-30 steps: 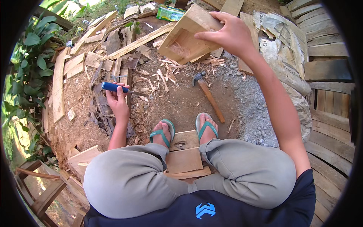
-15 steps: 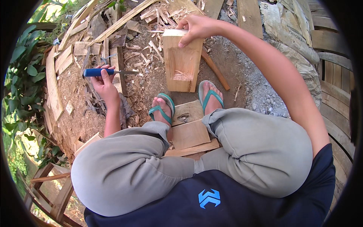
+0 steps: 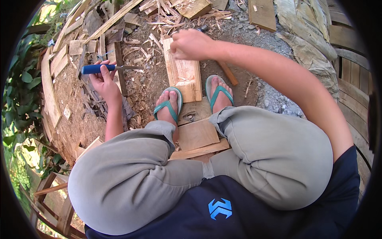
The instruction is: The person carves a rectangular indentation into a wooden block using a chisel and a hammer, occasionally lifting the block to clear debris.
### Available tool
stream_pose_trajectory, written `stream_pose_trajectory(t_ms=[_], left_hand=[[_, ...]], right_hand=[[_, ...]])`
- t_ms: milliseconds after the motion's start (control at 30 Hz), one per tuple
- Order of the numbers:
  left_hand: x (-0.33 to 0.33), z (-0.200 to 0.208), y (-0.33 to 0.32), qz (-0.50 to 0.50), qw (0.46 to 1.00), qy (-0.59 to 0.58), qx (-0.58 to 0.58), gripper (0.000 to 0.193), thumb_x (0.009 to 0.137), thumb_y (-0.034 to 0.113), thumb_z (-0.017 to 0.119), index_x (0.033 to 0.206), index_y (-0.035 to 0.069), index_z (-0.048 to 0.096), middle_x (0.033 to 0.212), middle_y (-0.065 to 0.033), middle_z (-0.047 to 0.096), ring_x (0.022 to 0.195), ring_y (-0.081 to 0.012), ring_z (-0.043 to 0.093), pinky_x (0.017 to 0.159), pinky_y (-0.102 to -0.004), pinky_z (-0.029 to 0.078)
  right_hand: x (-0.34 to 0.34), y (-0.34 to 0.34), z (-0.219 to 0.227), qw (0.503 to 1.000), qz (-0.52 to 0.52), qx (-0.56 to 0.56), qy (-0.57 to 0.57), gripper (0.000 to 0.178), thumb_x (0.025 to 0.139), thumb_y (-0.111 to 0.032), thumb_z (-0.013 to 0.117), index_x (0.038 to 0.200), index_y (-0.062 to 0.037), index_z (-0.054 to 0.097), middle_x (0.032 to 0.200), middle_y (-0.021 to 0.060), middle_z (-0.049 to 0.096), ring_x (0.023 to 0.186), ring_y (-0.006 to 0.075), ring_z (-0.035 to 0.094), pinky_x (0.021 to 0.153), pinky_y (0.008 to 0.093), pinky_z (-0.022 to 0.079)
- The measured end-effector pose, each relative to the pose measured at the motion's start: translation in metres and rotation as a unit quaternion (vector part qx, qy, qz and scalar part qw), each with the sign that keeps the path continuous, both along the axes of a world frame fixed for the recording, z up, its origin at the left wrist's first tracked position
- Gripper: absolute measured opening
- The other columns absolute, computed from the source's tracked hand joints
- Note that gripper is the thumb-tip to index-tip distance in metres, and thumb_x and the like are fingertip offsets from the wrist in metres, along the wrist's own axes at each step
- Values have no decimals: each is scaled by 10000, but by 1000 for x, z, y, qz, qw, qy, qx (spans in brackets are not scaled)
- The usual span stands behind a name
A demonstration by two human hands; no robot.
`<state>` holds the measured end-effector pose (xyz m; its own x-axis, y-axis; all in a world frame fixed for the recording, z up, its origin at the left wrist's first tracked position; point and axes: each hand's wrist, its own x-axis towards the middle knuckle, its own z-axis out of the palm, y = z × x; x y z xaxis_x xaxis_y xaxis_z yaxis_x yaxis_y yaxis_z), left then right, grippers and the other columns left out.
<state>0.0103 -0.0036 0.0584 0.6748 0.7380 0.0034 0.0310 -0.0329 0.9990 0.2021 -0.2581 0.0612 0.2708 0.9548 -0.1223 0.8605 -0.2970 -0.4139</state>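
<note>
In my left hand (image 3: 105, 81) is a chisel (image 3: 97, 69) with a blue handle. My fingers close round the handle, and the metal blade points right. The hollowed wooden block (image 3: 185, 75) lies in front of my feet, its near end between my sandals. Pale cut wood shows on its upper face. My right hand (image 3: 193, 44) is over the block's far part with its fingers curled. What they hold, if anything, is hidden, and I cannot tell whether they touch the block. A wooden tool handle (image 3: 227, 73) lies on the ground right of the block, partly hidden by my right forearm.
Wood shavings (image 3: 161, 10) are scattered beyond the block. Flat boards (image 3: 199, 137) lie between my feet. A plank (image 3: 262, 15) and crumpled sacks (image 3: 304, 51) are at the far right, and offcuts (image 3: 59, 61) are at the left beside green leaves (image 3: 24, 77).
The block has tipped from a raised position to a flatter one. My right hand has moved from its top edge down and slightly left, fingers more curled. The chisel has shifted slightly left and up.
</note>
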Motion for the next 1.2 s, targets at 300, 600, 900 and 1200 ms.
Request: stream_pose_trajectory(t_ms=[300, 600, 900, 1200], left_hand=[[7, -14, -12, -25, 999, 2, -22, 312, 1094, 178, 531, 1332, 14, 415, 1179, -120, 661, 1061, -243, 705, 840, -338, 610], [3, -10, -10, -21, 1000, 10, -11, 309, 1097, 172, 520, 1333, 6, 409, 1184, -122, 655, 1060, -240, 704, 836, -336, 609], [5, -10, -10, -21, 1000, 5, -14, 295, 1099, 165, 511, 1333, 11, 417, 1177, -123, 654, 1056, -244, 706, 849, -344, 610], [-1, 5, -4, -2, 1000, -12, -23, 283, 1093, 143, 523, 1324, 13, 423, 1185, -114, 644, 1055, -251, 703, 885, -340, 601]], right_hand=[[-94, -41, -40, 992, 20, -41, -115, 204, 853, -293, 739, 817, -97, 781, 1000, 78, 652, 1051, 273, 590, 874, 395, 466], [-90, -32, -43, 985, -102, -136, 31, 169, 816, -225, 737, 855, -71, 796, 1024, 76, 713, 1085, 262, 611, 949, 395, 435], [-88, -32, -48, 989, -83, -76, -92, 143, 821, -153, 674, 866, -82, 790, 918, 92, 726, 1074, 260, 635, 924, 390, 450], [103, -67, 70, 882, -462, 3, 91, 312, 1026, -239, 599, 1261, -58, 695, 1018, 82, 731, 874, 168, 666, 725, 340, 524]])
